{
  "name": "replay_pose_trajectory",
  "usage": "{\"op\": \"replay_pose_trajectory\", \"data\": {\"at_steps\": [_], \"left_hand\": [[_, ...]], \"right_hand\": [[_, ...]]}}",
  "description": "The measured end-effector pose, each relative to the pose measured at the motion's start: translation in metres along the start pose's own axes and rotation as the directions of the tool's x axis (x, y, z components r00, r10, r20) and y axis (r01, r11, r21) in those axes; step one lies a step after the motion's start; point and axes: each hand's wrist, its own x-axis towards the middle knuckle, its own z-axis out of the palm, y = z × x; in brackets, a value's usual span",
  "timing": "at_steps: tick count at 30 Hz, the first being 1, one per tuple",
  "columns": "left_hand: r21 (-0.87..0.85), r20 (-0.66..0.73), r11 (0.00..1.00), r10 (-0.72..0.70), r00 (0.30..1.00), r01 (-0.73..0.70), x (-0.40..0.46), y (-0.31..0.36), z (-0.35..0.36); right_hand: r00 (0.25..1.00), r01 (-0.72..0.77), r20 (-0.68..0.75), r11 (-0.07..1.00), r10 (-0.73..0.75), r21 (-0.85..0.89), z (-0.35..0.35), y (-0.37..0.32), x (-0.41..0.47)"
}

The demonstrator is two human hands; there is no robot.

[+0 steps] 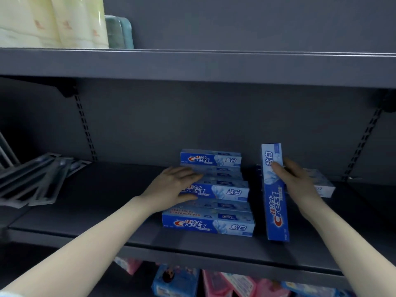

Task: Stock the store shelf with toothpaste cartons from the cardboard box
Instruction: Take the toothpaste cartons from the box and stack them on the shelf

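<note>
Left hand (179,185) lies flat-fingered against the stacked cartons (211,202); right hand (292,179) grips one more carton (275,196) upright. Several sit shelved already; the cardboard box is out of sight.

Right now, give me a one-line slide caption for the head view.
Left hand steadies stacked toothpaste cartons on the shelf while the right hand holds another carton upright.

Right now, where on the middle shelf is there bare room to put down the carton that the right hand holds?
Bare shelf lies between the grey flat packs on the left and the Crest stack under the left hand. It is crowded on the right, where the right hand holds the upright carton before another carton.
</note>
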Motion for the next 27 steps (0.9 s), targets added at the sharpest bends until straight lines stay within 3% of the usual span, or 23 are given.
{"op": "replay_pose_trajectory", "data": {"at_steps": [5,14,22,27], "left_hand": [[-0.132,-0.011,0.977,-0.168,0.986,0.165,-0.015,-0.009,0.001],[-0.126,-0.185,0.980,-0.177,0.967,0.156,0.006,-0.005,0.018],[-0.182,-0.126,0.968,-0.195,0.973,0.171,0.036,-0.025,0.030],[-0.136,-0.170,0.978,-0.183,0.968,0.161,0.050,-0.037,0.035]], "right_hand": [[1.000,-0.008,-0.005,1.000,0.008,0.006,0.005,0.001,0.001],[1.000,0.001,0.008,1.000,-0.001,0.008,0.002,-0.004,-0.004],[1.000,-0.023,-0.013,1.000,0.023,0.018,-0.005,0.001,-0.002],[0.998,-0.035,-0.043,0.999,0.037,0.035,-0.005,0.007,0.004]]}}
